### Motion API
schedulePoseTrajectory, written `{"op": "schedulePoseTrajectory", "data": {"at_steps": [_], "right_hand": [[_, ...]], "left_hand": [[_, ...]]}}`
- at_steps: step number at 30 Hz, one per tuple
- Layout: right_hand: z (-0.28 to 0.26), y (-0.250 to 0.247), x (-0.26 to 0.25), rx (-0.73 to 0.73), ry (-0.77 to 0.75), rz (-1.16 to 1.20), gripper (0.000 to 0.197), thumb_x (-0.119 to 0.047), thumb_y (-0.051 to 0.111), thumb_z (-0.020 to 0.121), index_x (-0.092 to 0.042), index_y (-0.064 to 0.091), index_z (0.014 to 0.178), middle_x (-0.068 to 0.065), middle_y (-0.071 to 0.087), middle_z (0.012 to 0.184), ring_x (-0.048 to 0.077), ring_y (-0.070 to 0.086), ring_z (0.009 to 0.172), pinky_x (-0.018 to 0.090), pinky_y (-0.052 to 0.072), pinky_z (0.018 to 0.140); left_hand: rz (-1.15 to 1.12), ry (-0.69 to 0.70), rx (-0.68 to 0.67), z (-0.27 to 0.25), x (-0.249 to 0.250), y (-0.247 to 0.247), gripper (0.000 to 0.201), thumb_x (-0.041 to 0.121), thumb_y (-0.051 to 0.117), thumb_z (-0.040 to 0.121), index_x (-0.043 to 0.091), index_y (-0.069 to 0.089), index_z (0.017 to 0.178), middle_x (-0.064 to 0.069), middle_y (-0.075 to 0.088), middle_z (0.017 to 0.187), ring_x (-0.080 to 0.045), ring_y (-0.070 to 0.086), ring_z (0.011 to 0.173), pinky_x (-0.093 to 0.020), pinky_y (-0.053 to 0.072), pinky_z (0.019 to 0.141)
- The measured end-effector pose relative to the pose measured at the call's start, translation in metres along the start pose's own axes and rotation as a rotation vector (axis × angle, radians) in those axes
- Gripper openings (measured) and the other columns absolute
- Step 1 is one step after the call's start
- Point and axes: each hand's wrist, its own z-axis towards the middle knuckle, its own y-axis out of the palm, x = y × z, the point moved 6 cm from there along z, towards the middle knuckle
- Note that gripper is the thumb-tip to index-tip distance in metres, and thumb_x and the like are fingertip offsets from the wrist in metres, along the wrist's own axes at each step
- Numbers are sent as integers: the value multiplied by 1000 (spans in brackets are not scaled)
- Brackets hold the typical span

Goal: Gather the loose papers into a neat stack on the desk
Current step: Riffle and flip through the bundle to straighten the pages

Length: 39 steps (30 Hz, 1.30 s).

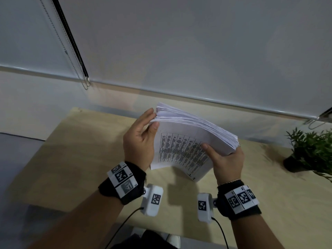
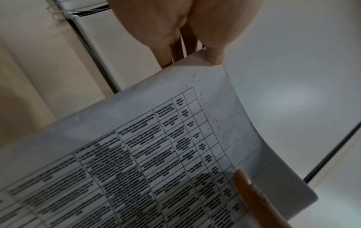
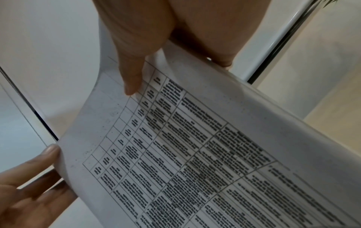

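Note:
A thick stack of papers [image 1: 188, 141] stands tilted on edge over the wooden desk [image 1: 71, 159], a printed table on its front sheet [image 2: 156, 154] [image 3: 195, 154]. My right hand [image 1: 221, 154] grips its right side, thumb [image 3: 132, 89] on the front sheet and fingers behind. My left hand [image 1: 151, 119] lies flat against the stack's left edge, fingers straight, thumb tip [image 2: 215, 58] on the front corner. The sheets' top edges fan out unevenly. I cannot tell whether the lower edge touches the desk.
A small potted plant [image 1: 309, 151] stands on the desk at the right. White roller blinds [image 1: 197, 51] with a bead chain [image 1: 71, 51] hang behind the desk. The desk's front edge lies just under my wrists.

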Motion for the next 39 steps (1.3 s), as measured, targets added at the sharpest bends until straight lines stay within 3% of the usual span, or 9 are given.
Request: {"op": "schedulePoseTrajectory", "data": {"at_steps": [3, 10, 14, 17, 22, 25, 29, 36, 39], "right_hand": [[0, 1, -1, 2, -2, 6, 52, -4, 89, 63, -3, 66, 110, 10, 74, 101, 23, 73, 91, 40, 60, 80], [0, 2, -2, -11, -9, 3, 52, -5, 89, 63, -1, 65, 110, 6, 73, 99, 15, 72, 87, 35, 61, 78], [0, 3, -1, -17, -12, 4, 53, -7, 90, 63, -1, 65, 110, 8, 74, 100, 20, 72, 90, 36, 60, 79], [1, 2, -1, -31, -13, 13, 54, -7, 89, 63, 0, 65, 111, 6, 74, 99, 17, 73, 89, 33, 59, 77], [5, 5, -1, -40, 12, 13, 41, -1, 87, 66, -7, 70, 103, -4, 76, 88, 4, 71, 81, 23, 58, 73], [11, 9, -5, -77, 13, 22, 34, 4, 82, 70, -23, 72, 89, -19, 75, 78, -4, 70, 74, 16, 55, 69], [14, 3, -12, -65, -20, 55, 32, 11, 79, 69, -13, 72, 89, -20, 74, 73, -5, 68, 69, 14, 54, 68], [5, -3, -19, 53, -45, 108, 37, -15, 83, 70, -4, 67, 102, 0, 72, 90, 8, 70, 79, 24, 57, 70], [4, 1, -31, 174, -104, 134, 14, -22, 69, 81, -14, 64, 91, -3, 65, 81, 3, 62, 70, 24, 51, 67]], "left_hand": [[-31, -34, 8, 4, -3, 0, 27, 4, 72, 87, 8, 66, 113, 3, 68, 103, 3, 64, 93, -12, 49, 82], [3, -8, -62, 19, -11, 0, 20, 7, 69, 90, 1, 67, 109, -13, 71, 108, -15, 68, 96, -26, 54, 85], [81, 98, -23, 13, 3, 4, 21, 5, 65, 93, 12, 71, 112, 6, 73, 110, -4, 68, 105, -19, 49, 93], [-29, 9, -181, 15, -8, 14, 50, 17, 65, 93, 11, 50, 140, 22, 57, 136, 2, 52, 131, -22, 41, 110], [-61, -277, -464, 24, -43, 30, 106, 37, 70, 79, 21, 2, 158, 0, 28, 160, 8, 39, 136, -8, 37, 104], [-38, -320, -511, 33, -47, 35, 88, 32, 75, 76, 22, 29, 151, 9, 57, 132, 9, 60, 108, -19, 51, 93], [-22, -173, -464, 35, -30, 35, 21, 13, 74, 85, 12, 60, 102, 5, 70, 90, 3, 67, 78, -18, 51, 74], [-121, -201, -420, 2, -27, 40, 29, 38, 54, 96, 33, 45, 123, 7, 66, 108, -11, 66, 96, -32, 52, 88], [-119, -135, -276, 4, -6, 42, 39, 36, 41, 102, 19, 52, 135, 0, 66, 126, -14, 63, 117, -35, 49, 103]]}}
